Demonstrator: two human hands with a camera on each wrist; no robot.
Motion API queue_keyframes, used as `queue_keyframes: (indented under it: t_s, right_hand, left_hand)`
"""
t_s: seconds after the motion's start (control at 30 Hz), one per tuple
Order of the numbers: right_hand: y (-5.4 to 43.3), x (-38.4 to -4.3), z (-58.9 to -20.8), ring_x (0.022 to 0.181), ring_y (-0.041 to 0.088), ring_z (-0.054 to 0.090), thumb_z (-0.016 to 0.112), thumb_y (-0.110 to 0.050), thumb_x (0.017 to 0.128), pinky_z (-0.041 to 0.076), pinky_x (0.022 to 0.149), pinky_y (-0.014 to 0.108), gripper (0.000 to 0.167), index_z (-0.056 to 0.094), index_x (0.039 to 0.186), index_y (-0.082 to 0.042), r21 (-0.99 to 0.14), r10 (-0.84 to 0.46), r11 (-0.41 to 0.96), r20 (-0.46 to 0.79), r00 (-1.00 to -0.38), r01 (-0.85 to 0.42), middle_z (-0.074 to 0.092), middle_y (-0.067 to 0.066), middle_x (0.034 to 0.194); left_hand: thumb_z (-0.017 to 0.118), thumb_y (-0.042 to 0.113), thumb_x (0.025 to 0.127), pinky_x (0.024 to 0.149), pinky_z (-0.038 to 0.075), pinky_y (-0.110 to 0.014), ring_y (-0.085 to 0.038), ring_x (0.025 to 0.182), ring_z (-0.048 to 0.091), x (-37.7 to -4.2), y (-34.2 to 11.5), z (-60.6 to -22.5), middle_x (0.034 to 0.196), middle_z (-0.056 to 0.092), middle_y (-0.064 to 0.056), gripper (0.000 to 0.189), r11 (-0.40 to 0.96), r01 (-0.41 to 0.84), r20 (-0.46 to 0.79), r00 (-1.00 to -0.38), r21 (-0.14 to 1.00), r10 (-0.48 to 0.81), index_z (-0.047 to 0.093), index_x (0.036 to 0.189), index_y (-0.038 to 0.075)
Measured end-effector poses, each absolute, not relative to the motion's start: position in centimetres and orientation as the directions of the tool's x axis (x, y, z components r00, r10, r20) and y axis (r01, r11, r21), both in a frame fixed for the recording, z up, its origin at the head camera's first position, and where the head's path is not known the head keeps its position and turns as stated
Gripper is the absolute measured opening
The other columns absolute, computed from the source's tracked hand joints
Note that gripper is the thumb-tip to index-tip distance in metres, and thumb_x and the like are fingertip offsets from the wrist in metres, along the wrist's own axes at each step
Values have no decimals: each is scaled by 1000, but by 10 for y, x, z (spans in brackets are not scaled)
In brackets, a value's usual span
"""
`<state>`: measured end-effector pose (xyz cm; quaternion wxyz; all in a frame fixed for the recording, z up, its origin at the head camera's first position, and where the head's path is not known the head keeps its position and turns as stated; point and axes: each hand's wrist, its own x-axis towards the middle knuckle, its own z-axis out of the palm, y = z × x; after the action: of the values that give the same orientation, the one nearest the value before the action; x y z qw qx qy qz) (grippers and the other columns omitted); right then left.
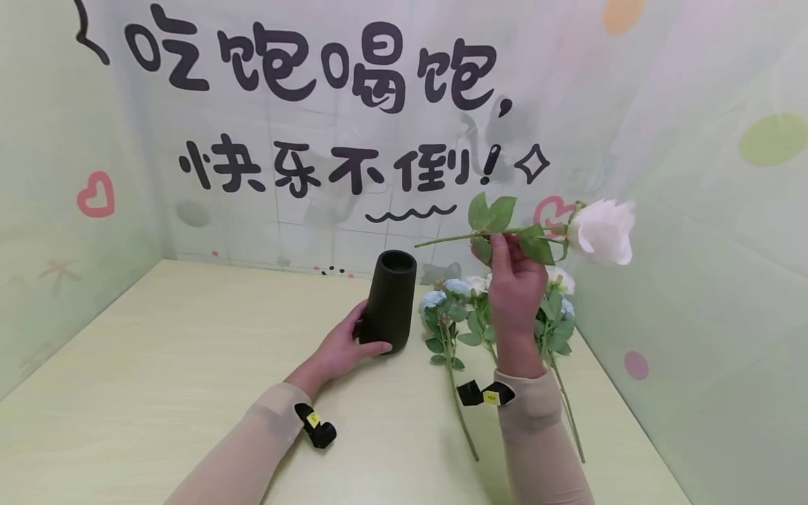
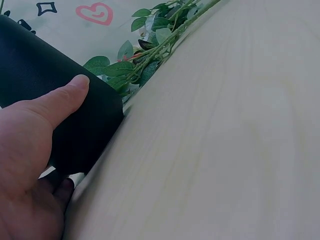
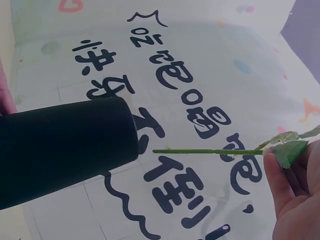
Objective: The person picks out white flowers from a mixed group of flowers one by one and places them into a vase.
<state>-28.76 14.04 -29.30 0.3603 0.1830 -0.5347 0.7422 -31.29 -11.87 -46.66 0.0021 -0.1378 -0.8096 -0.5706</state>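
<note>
My left hand grips the lower part of a black vase standing on the table, thumb across its front. In the left wrist view the thumb lies along the vase's dark side, near its base. Up and to the right of the vase, my right hand pinches the green stem of a pale pink rose. The rose is held sideways, bloom to the right, bare stem end pointing left toward the vase. In the right wrist view the stem ends just off the vase's mouth.
Several blue and white artificial flowers with long green stems lie on the table at the right, partly behind my right forearm. A printed fabric wall rises behind the table, with side walls left and right.
</note>
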Motion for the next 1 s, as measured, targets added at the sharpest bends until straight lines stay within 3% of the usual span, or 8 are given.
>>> queue_keyframes:
  t_s: [0.1,0.37,0.7,0.83,1.0]
  right_hand:
    - [136,-288,-296,92,14,83,66,-2,108,67,89,35,14,75,119,-1,-658,291,-171,677,-676,-733,82,0,104]
    - [126,-291,-304,94,12,83,65,-2,109,67,91,35,21,72,127,6,-696,218,-134,674,-706,-705,81,-1,108]
    - [116,-297,-318,93,5,80,66,-6,110,67,91,31,24,70,128,9,-774,153,-2,625,-765,-633,78,28,118]
    - [111,-300,-324,96,7,79,68,-6,108,66,88,28,25,71,128,9,-801,148,47,596,-789,-596,77,31,122]
    - [106,-304,-331,94,15,78,71,-9,107,63,83,21,23,75,120,9,-813,133,179,579,-805,-555,80,29,116]
  left_hand:
    - [93,31,91,130,34,-61,-38,148,57,-313,-119,-466,164,55,-16,103,307,223,158,-962,925,222,31,173,23]
    - [93,30,91,131,32,-61,-38,149,56,-314,-119,-467,164,54,-15,102,299,226,162,-961,927,225,32,173,23]
    - [92,31,92,130,32,-62,-38,148,56,-315,-119,-467,165,54,-15,101,300,234,166,-958,925,236,32,173,24]
    - [92,31,92,130,32,-63,-38,148,56,-315,-119,-468,165,54,-15,101,307,240,171,-957,921,235,32,173,24]
    - [92,32,92,130,32,-63,-39,148,57,-315,-120,-468,165,54,-15,100,310,242,173,-957,919,235,32,173,24]
